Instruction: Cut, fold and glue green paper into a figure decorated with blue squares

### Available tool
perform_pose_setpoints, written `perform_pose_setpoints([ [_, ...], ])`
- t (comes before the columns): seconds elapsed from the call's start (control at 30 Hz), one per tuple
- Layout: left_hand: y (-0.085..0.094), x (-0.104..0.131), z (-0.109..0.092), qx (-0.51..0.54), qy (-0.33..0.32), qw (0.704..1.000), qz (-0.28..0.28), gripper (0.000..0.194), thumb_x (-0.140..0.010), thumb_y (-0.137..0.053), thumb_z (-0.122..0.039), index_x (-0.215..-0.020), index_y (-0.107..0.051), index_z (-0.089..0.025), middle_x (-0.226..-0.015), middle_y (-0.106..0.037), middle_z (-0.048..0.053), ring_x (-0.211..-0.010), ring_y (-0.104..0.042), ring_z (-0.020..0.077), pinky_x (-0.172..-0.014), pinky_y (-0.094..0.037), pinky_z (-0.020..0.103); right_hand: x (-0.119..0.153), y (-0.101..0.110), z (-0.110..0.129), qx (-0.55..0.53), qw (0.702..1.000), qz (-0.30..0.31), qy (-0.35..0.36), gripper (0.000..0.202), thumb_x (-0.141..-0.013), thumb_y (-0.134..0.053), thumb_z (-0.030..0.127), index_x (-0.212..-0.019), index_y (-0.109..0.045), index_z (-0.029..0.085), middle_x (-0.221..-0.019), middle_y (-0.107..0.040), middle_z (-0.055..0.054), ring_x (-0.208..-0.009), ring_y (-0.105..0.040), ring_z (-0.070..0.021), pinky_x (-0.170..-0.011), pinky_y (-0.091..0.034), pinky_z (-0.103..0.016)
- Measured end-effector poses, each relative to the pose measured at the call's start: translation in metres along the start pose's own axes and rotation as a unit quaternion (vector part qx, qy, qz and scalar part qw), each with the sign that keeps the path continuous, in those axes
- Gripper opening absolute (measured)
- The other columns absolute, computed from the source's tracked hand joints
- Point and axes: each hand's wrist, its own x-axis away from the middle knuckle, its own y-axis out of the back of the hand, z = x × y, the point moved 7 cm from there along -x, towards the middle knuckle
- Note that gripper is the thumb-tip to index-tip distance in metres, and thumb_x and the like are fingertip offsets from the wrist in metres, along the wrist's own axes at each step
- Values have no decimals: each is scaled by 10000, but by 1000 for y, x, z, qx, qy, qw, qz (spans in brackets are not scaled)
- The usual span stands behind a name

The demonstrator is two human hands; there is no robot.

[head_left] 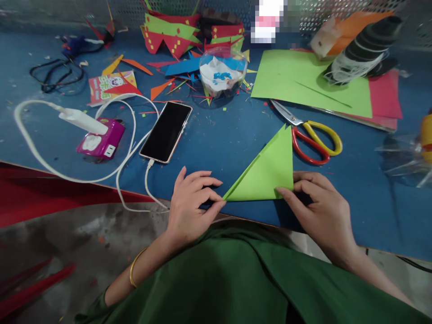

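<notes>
A light green paper [266, 173], folded into a triangle, lies at the front edge of the blue table. My left hand [194, 200] pinches its pointed left corner between thumb and forefinger. At the lower right corner, my right hand [317, 207] grips the paper, thumb on top and fingers behind. Just beyond the triangle's right side rest scissors [303, 130] with one red and one yellow handle, their blades partly under a stack of coloured sheets.
A phone [167, 132] on a white cable lies left, near a purple socket adapter [101, 139]. Behind are a plastic bowl [222, 74], paper scraps and red-green paper shapes [170, 33]. Green sheets [283, 74] and a black thread cone [361, 51] stand back right.
</notes>
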Motion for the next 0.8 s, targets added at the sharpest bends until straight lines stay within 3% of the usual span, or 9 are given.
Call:
perform_pose_setpoints([
  [0.23, 0, 1, 0, 2, -2, 1000, -15, 140, -821, -756, -275, -693, -702, -261, -972, -781, 2, -1129, -667, 272, -1194, -211, 614, 0, 1, 1, 20, 1000, 2, 8, 227, -930, -624, 374, -751, -577, 244, -968, -677, -61, -934, -659, -252, -770, -534, -401],
  [0.8, -4, -1, -3, -27, 3, 999, -20, 210, -825, -691, -215, -625, -633, -239, -951, -763, 0, -1102, -658, 264, -1181, -204, 611, 1, 0, 2, 9, 1000, -11, 0, 213, -893, -674, 336, -745, -556, 238, -929, -650, -57, -976, -647, -273, -792, -513, -427],
])
